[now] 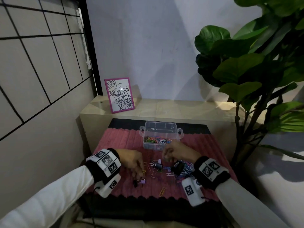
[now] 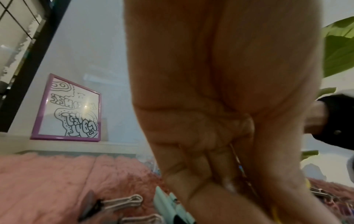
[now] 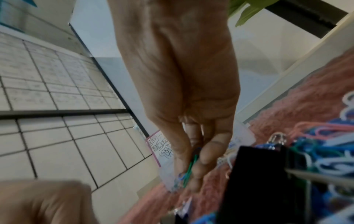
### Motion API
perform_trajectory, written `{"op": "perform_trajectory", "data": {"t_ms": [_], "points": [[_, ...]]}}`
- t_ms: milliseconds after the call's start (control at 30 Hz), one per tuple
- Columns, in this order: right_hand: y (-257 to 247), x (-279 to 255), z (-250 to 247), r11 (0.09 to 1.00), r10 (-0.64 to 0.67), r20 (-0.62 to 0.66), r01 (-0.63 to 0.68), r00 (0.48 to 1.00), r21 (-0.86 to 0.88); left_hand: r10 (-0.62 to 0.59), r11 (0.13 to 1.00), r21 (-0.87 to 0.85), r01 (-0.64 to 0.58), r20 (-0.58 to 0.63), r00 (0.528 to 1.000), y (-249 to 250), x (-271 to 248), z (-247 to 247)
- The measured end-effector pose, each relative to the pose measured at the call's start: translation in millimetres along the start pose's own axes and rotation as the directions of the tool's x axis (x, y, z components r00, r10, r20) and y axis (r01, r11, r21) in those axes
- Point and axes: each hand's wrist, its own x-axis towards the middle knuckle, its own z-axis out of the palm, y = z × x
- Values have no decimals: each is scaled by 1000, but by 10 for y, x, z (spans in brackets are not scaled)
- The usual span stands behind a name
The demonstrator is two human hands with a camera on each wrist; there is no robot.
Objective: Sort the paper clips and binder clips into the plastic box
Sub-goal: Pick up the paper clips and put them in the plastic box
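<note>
A clear plastic box (image 1: pixel 178 131) stands at the back of the pink mat (image 1: pixel 118 142), with coloured paper clips (image 1: pixel 156 139) in its front compartment. My right hand (image 1: pixel 167 156) hovers just before the box and pinches a green and a blue paper clip (image 3: pixel 189 169) between thumb and fingers. My left hand (image 1: pixel 139 171) reaches down to the mat, its fingers closed against the thumb on thin paper clips (image 2: pixel 234 153). Loose clips and black and purple binder clips (image 1: pixel 142 181) lie between the hands. A pile of blue clips (image 1: pixel 185 168) lies under the right wrist.
A pink-framed drawing (image 1: pixel 119 95) leans on the beige ledge (image 1: pixel 164 107) behind the mat. A big leafy plant (image 1: pixel 255 63) fills the right side. A tiled wall (image 1: pixel 32 71) closes the left. An orange clip (image 1: pixel 162 191) lies near the mat's front edge.
</note>
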Motion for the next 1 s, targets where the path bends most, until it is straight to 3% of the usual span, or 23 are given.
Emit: {"op": "perform_trajectory", "data": {"t_ms": [67, 133, 200, 400, 700, 800, 1000], "points": [[-23, 14, 77, 994, 14, 13, -13, 1000, -112, 19, 994, 110, 3, -203, 979, -5, -7, -29], [-56, 6, 131, 980, 37, 50, -26, 998, -197, 94, 966, 260, 11, -388, 917, -11, 33, -56], [-71, -8, 164, 969, 54, 87, -31, 995, -247, 135, 940, 341, 26, -438, 889, 5, 108, -59], [-19, -21, 213, 958, 13, 86, 12, 996, -286, 129, 911, 409, 56, -412, 902, 67, 407, -27], [41, -122, 45, 995, 39, -80, -31, 996, 97, 41, 910, 403, 93, -310, 950, 119, 540, -52], [41, -125, 8, 997, 50, -151, -41, 987, 62, 57, 903, 423, 74, -289, 956, 125, 556, -70], [-62, -21, 178, 986, 101, -19, -102, 995, -132, 149, 946, 322, -33, -343, 927, 105, 384, -138]]}}
